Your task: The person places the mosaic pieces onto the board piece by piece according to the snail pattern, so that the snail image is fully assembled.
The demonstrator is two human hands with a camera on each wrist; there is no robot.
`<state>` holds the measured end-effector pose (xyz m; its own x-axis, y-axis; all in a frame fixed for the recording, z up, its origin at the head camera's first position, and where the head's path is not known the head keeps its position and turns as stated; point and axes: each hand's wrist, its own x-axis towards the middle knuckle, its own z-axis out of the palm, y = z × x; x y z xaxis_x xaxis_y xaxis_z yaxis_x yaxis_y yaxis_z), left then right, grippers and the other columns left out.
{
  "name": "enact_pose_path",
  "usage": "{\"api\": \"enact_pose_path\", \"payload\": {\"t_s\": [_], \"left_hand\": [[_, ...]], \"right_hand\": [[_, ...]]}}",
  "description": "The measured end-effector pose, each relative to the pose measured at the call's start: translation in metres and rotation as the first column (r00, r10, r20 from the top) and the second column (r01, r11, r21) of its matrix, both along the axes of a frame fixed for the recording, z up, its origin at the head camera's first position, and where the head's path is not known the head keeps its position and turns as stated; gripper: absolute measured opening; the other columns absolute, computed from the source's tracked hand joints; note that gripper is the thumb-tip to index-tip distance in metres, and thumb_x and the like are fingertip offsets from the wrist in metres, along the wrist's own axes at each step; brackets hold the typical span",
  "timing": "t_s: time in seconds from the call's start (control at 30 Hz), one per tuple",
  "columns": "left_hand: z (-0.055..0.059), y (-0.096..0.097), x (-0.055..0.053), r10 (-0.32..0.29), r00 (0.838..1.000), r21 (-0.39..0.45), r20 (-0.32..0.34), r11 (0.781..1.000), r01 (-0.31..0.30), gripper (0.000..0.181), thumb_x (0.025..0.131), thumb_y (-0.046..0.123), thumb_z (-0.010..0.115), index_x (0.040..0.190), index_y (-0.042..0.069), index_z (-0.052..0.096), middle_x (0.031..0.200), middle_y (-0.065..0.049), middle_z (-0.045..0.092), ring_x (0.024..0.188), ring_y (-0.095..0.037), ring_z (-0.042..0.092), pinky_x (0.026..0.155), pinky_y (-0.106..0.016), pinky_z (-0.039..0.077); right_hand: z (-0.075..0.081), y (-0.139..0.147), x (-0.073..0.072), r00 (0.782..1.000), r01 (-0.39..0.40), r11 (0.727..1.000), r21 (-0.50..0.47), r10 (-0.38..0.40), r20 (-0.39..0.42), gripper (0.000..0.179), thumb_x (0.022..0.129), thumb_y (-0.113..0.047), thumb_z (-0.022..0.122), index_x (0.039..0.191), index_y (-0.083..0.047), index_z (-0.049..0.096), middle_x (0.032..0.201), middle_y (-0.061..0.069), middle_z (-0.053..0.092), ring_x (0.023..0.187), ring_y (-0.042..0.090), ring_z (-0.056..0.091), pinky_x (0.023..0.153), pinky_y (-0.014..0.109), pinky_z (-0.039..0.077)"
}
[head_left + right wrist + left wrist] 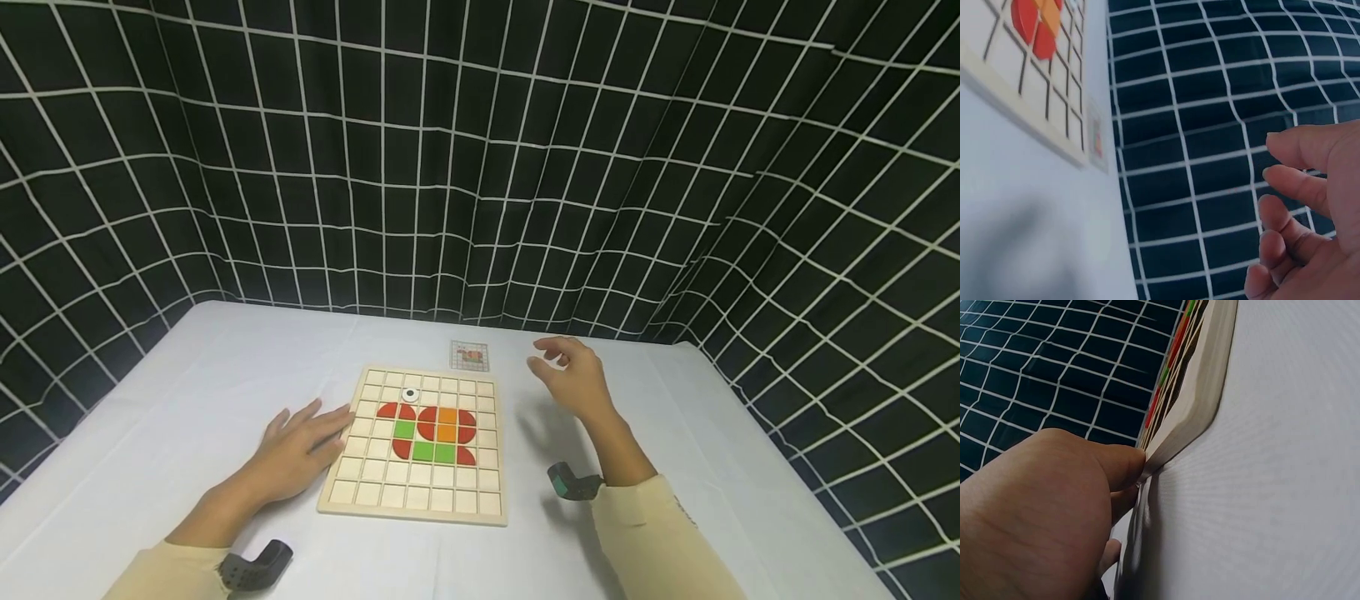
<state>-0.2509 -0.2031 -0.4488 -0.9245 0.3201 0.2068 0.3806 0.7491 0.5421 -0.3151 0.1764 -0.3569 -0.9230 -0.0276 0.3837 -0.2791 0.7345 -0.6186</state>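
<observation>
A square wooden grid board [412,516] lies flat on the white table. Red rounded tiles [467,457], green square tiles [423,452] and orange square tiles [447,433] form a snail-like figure in its cells. Above the figure's left part sits a white round tile [410,395] with a black dot. My left hand [296,454] rests at the board's left edge, its fingers spread and fairly straight; in the left wrist view the fingertips [1132,464] touch the board's side. Raised to the right of the board, my right hand [576,377] has loosely bent fingers and holds nothing.
Just behind the board's far edge lies a small card [469,356] printed with a similar figure on a grid. A black cloth [450,192] with white grid lines hangs around the back and sides of the table [637,417]. Each wrist wears a dark camera mount.
</observation>
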Motion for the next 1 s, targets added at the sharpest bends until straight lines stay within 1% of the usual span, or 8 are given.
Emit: {"api": "enact_pose_path", "payload": {"t_s": [0.13, 0.3, 0.53, 0.77, 0.87, 0.93, 1.0], "left_hand": [[-0.001, 0.000, -0.001, 0.005, 1.000, -0.007, -0.001, 1.000, -0.005, 0.040, 0.099, 0.022, 0.053, 0.136, 0.007, 0.055, 0.144, -0.009, 0.046, 0.138, -0.044, 0.022, 0.108, -0.064, -0.001], [0.000, 0.000, -0.001, 0.014, 1.000, -0.015, -0.003, 1.000, -0.014, 0.040, 0.099, 0.023, 0.053, 0.136, 0.008, 0.056, 0.144, -0.009, 0.046, 0.138, -0.044, 0.022, 0.108, -0.064, 0.000], [0.000, 0.001, 0.000, 0.006, 1.000, -0.008, 0.001, 1.000, -0.006, 0.040, 0.099, 0.021, 0.054, 0.135, 0.007, 0.056, 0.144, -0.010, 0.047, 0.138, -0.045, 0.022, 0.108, -0.064, -0.001], [-0.003, 0.003, -0.001, 0.002, 1.000, 0.003, 0.007, 1.000, -0.002, 0.040, 0.099, 0.022, 0.054, 0.136, 0.007, 0.055, 0.144, -0.010, 0.046, 0.138, -0.044, 0.021, 0.108, -0.064, -0.001], [-0.002, 0.003, 0.000, -0.001, 1.000, 0.003, 0.009, 1.000, 0.001, 0.040, 0.099, 0.021, 0.054, 0.136, 0.007, 0.055, 0.144, -0.010, 0.046, 0.138, -0.045, 0.021, 0.108, -0.064, -0.001], [-0.001, 0.002, 0.000, -0.001, 1.000, 0.002, 0.004, 1.000, 0.001, 0.040, 0.099, 0.021, 0.054, 0.136, 0.007, 0.056, 0.144, -0.010, 0.047, 0.138, -0.045, 0.022, 0.108, -0.064, -0.001], [-0.001, 0.001, 0.001, 0.001, 1.000, 0.000, 0.004, 1.000, -0.001, 0.039, 0.099, 0.021, 0.054, 0.136, 0.007, 0.056, 0.144, -0.009, 0.047, 0.138, -0.045, 0.022, 0.108, -0.064, -0.001]], "right_hand": [[-0.002, 0.014, 0.001, 1.000, 0.029, 0.999, -0.015, -0.029, 0.006, 0.027, 0.088, -0.016, 0.069, 0.113, -0.007, 0.069, 0.100, 0.012, 0.064, 0.098, 0.033, 0.054, 0.077, 0.045, 0.045], [-0.013, 0.033, -0.002, 0.999, 0.046, 0.998, -0.035, -0.046, 0.009, 0.025, 0.089, -0.011, 0.067, 0.114, -0.005, 0.069, 0.099, 0.013, 0.064, 0.094, 0.030, 0.052, 0.073, 0.041, 0.042], [-0.035, 0.051, -0.006, 0.990, 0.116, 0.992, -0.055, -0.111, 0.088, 0.027, 0.090, -0.013, 0.066, 0.115, -0.005, 0.068, 0.102, 0.013, 0.064, 0.096, 0.030, 0.052, 0.076, 0.041, 0.041], [-0.056, 0.062, -0.007, 0.978, 0.155, 0.987, -0.033, -0.149, 0.149, 0.028, 0.090, -0.016, 0.066, 0.116, -0.004, 0.067, 0.102, 0.014, 0.064, 0.095, 0.030, 0.054, 0.078, 0.043, 0.044], [-0.063, 0.066, -0.006, 0.973, 0.156, 0.988, -0.013, -0.151, 0.177, 0.028, 0.091, -0.012, 0.062, 0.118, -0.004, 0.066, 0.107, 0.016, 0.062, 0.098, 0.032, 0.053, 0.080, 0.046, 0.045], [-0.068, 0.067, -0.006, 0.972, 0.155, 0.988, -0.004, -0.151, 0.180, 0.029, 0.091, -0.009, 0.060, 0.119, -0.004, 0.066, 0.110, 0.018, 0.061, 0.100, 0.034, 0.053, 0.081, 0.048, 0.045], [-0.073, 0.066, -0.008, 0.972, 0.148, 0.989, 0.023, -0.150, 0.180, 0.029, 0.090, -0.010, 0.061, 0.118, -0.003, 0.066, 0.110, 0.019, 0.061, 0.101, 0.036, 0.054, 0.082, 0.051, 0.047]]}}
